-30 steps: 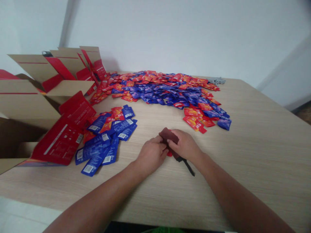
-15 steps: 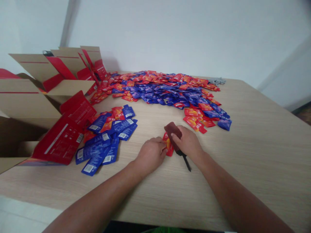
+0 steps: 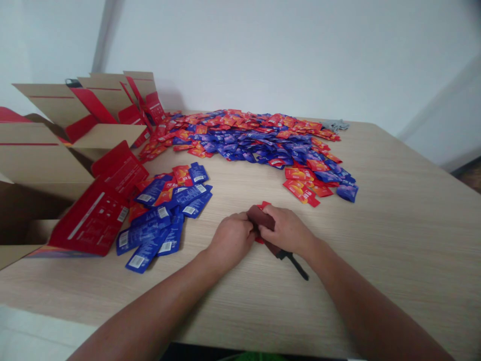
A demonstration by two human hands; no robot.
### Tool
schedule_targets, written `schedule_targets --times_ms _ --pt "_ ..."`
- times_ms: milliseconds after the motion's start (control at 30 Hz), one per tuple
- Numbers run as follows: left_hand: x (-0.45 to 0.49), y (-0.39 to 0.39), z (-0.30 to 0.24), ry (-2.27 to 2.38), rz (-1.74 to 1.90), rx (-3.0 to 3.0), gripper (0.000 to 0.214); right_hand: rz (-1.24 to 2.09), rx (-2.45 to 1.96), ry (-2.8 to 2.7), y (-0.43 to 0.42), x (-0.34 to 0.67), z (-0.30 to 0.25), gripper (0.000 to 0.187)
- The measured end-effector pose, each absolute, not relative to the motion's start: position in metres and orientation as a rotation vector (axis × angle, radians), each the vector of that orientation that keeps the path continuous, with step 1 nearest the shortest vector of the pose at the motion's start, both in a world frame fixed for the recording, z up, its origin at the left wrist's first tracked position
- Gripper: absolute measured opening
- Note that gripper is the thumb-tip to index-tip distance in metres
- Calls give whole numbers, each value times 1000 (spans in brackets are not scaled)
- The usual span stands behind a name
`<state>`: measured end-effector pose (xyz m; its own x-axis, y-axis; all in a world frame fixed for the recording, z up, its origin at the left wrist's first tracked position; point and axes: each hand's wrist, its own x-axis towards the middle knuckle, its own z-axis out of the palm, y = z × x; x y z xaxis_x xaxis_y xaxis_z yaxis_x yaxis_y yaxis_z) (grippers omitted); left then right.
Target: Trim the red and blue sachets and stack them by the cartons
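Observation:
My right hand [image 3: 286, 229] is closed around a dark brown, flat, flexible-looking item [image 3: 262, 217] with a black strap [image 3: 299, 266] trailing toward me; its exact kind I cannot make out. Beneath it, a small red packet [image 3: 265, 204] shows only at its edges, low over the table. My left hand [image 3: 233, 234] is closed at the packet's left side, its fingertips partly hidden and meeting the brown item. Left of my hands lies a loose pile of blue packets [image 3: 150, 225], barcodes up, with a few red packets [image 3: 182, 175] among them.
A long heap of red and blue packets [image 3: 255, 143] spreads along the back of the table [image 3: 376, 225]. Open cardboard boxes [image 3: 97, 215] with red flaps stand at the left. A grey crumpled item [image 3: 335, 125] lies at the far right end of the heap.
The brown item has tilted and moved left and down over the red packet, covering most of it. My right hand moved with it; my left hand stayed nearly in place.

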<state>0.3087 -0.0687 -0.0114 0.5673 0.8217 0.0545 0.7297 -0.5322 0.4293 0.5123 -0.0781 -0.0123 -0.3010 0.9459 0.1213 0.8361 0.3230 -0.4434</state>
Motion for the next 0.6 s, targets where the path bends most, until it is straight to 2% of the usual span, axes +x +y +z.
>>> schedule_targets --times_ms 333,600 --pt "307 -74 -3 1253 290 2478 21 311 -1807 -1919 -59 524 -25 14" --pt "307 -72 -9 1254 314 2490 22 404 -1570 -2191 -74 516 -16 17"
